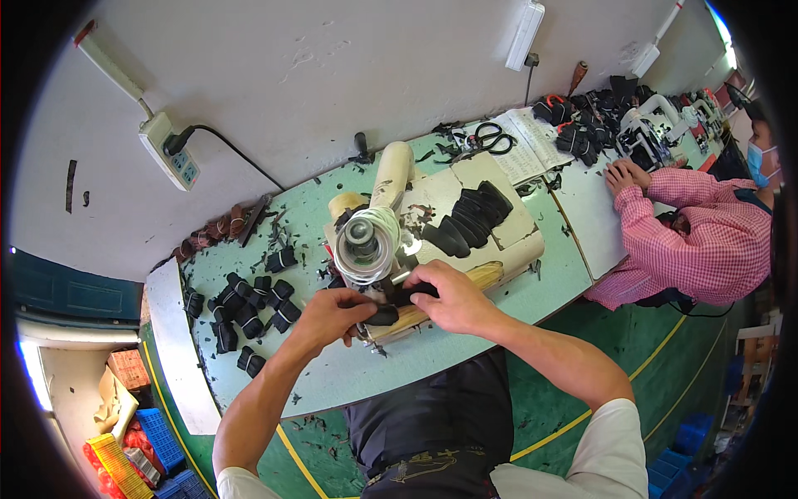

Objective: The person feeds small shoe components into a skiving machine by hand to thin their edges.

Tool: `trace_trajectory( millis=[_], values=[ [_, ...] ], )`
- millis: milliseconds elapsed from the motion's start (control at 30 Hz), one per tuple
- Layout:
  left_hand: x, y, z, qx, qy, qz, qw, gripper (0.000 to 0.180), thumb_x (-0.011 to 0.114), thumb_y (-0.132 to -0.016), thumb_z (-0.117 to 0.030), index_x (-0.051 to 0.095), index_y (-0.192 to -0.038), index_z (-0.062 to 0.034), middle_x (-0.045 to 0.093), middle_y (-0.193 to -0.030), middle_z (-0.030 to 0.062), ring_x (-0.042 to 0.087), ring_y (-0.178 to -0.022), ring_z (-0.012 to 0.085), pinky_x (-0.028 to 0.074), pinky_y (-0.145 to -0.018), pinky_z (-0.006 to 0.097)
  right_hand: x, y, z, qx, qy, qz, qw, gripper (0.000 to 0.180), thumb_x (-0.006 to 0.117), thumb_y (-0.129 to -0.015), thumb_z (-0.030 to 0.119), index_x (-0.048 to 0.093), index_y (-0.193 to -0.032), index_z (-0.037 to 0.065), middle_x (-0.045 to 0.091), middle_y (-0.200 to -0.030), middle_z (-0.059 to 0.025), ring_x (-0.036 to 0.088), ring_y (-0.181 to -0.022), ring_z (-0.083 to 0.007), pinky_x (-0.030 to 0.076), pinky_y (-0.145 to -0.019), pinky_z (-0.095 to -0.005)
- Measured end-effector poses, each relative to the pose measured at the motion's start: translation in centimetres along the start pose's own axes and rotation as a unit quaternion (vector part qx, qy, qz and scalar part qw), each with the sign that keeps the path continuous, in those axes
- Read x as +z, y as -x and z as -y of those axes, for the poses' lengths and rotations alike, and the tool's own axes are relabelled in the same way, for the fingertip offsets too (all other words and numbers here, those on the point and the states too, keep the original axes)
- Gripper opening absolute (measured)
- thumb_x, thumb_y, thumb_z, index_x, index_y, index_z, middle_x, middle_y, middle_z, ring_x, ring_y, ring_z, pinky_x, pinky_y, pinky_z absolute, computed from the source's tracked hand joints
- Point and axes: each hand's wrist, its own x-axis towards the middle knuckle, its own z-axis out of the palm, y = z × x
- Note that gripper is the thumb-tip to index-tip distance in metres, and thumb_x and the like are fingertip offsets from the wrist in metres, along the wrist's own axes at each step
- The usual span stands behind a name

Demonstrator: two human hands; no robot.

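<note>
Far left, on the floor: yellow crate (pixel 119 466) and blue crate (pixel 160 439), side by side. White socket strip (pixel 184 170) on the wall above, black plug in it, cord running down behind the tabletop (pixel 320 378). Row of reddish-brown bundles (pixel 218 228) along the back left edge. Loose group of small black bundles (pixel 248 318) on the left part of the tabletop, each banded, some touching; dark scraps scattered around them. My left hand (pixel 324 318) is pinched on a black piece (pixel 384 316), thumb and fingers together on its left end. Piece sits at the front of the sewing machine (pixel 391 176), low, just below the round white-rimmed part of its head. My right hand (pixel 455 299) is closed on dark material just right of that; can't tell if it's the same piece, fingers cover the join. Behind my right hand, a row of curved black pads (pixel 474 218) overlaps on the machine's pale bed. Black-handled scissors (pixel 496 140) lie past the bed, beside written sheets (pixel 536 143). More black bundles with orange bits (pixel 577 141) sit right of the sheets. Far right: co-worker (pixel 698 229), pink checked shirt, mask, both hands on the neighbouring table.
</note>
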Motion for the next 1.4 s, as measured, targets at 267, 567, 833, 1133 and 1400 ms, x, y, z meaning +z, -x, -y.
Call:
trace_trajectory(
  millis=[267,567,833,1133,1400],
  values=[
    [-1.2,0.3,-0.6,-0.066,-0.068,-0.014,0.995,0.029,0.072,-0.089,-0.019,0.073,-0.106,0.0038,0.065,-0.07,0.0051,0.058,-0.053,0.0098,0.05,-0.047,0.026,-0.8,0.7,-0.9,0.029,-0.028,0.029,0.999,0.025,0.069,-0.088,0.012,0.063,-0.111,0.003,0.067,-0.103,-0.0173,0.066,-0.099,-0.032,0.052,-0.089,-0.0389],
    [-0.8,0.5,-0.3,-0.005,0.025,-0.024,0.999,0.022,0.072,-0.09,-0.015,0.073,-0.098,0.0048,0.062,-0.068,0.0023,0.053,-0.051,0.008,0.044,-0.042,0.024,-0.8,0.7,-0.3,0.066,-0.104,-0.02,0.992,0.023,0.069,-0.089,0.012,0.065,-0.11,0.003,0.067,-0.104,-0.0173,0.065,-0.099,-0.0272,0.051,-0.088,-0.0383],
    [-0.1,-0.4,0.1,0.015,0.074,0.02,0.997,0.022,0.073,-0.089,-0.011,0.071,-0.102,0.0054,0.065,-0.077,0.0046,0.057,-0.057,0.0093,0.052,-0.046,0.026,0.4,-0.1,-0.5,0.004,-0.032,-0.012,0.999,0.025,0.069,-0.089,0.011,0.065,-0.112,0.003,0.069,-0.102,-0.0136,0.067,-0.088,-0.0254,0.053,-0.081,-0.0349],
    [0.1,-0.6,-0.6,-0.024,-0.02,-0.04,0.999,0.023,0.074,-0.088,-0.011,0.069,-0.101,0.0073,0.064,-0.074,0.0054,0.057,-0.057,0.0096,0.05,-0.044,0.025,-0.6,0.6,-0.7,0.011,-0.058,0.011,0.998,0.025,0.068,-0.09,0.012,0.064,-0.114,0.004,0.067,-0.101,-0.0125,0.065,-0.091,-0.0242,0.052,-0.084,-0.0359],
    [0.0,0.1,0.4,0.033,0.066,-0.034,0.997,0.023,0.072,-0.088,-0.009,0.068,-0.104,0.0075,0.066,-0.068,0.0068,0.062,-0.056,0.0108,0.055,-0.05,0.026,-0.6,0.8,-0.5,0.059,-0.121,0.004,0.991,0.023,0.068,-0.089,0.012,0.064,-0.109,0.003,0.066,-0.103,-0.0142,0.064,-0.097,-0.0274,0.05,-0.087,-0.0373]
  ],
)
